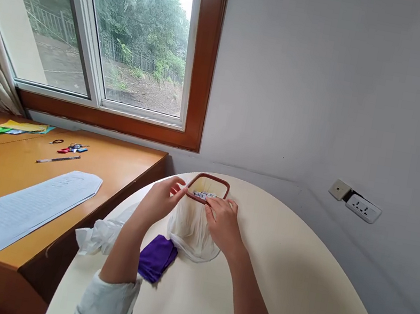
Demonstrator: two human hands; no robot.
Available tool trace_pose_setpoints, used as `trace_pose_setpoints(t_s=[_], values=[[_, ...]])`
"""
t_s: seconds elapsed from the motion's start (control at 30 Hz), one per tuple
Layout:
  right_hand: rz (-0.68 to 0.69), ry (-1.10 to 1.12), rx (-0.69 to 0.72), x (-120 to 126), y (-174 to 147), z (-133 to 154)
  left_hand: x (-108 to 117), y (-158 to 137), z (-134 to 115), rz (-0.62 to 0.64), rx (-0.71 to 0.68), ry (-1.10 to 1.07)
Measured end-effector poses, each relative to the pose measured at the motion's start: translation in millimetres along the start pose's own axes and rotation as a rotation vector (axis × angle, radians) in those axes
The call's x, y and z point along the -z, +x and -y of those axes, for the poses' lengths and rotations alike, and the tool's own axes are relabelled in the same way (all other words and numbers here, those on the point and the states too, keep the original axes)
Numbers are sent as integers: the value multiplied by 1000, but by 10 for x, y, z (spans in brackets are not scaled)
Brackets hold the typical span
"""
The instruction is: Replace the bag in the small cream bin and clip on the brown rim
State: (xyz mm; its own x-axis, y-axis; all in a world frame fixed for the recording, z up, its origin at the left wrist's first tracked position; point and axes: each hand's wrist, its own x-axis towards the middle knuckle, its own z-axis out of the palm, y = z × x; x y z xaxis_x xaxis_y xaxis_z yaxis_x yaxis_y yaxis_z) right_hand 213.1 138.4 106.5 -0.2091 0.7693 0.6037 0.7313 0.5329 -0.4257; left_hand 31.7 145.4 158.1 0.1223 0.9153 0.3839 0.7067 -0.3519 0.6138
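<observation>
A brown rounded-square frame (227, 191), possibly an embroidery hoop, is at the far side of the round table. Inside it shows a pale yellowish surface with small grey-and-white patches, too small to make out. My left hand (162, 197) has bent fingers at the frame's left corner. On its front right edge, my right hand (223, 221) grips with thumb and fingers. Thin white sheer material (195, 238) spreads below the frame toward me. A folded purple cloth (157, 259) lies beside my left forearm.
Crumpled white plastic (98, 235) lies at the left edge of the cream table (286, 278). The adjoining wooden desk (128, 159) bears paper sheets (30, 206), a pen (58, 159), small red and blue items (73, 149) and coloured papers (22, 128). A wall socket (363, 208) is at right.
</observation>
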Motion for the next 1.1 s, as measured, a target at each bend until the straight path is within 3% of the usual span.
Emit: trace_pose_setpoints(t_s=[0.2,0.43,0.63,0.9,1.1], values=[[-6,-41,-27,-7,9,-83,-77,-21,113,107,22,67],[59,49,-66,50,20,-87,-258,-9,104,296,-86,71],[120,186,-98,161,17,-36,-349,11,137,360,-34,95],[184,170,-147,267,-5,5,-329,-2,112,388,-40,90],[189,134,-186,276,-24,47,-298,-28,75,404,-136,-20]])
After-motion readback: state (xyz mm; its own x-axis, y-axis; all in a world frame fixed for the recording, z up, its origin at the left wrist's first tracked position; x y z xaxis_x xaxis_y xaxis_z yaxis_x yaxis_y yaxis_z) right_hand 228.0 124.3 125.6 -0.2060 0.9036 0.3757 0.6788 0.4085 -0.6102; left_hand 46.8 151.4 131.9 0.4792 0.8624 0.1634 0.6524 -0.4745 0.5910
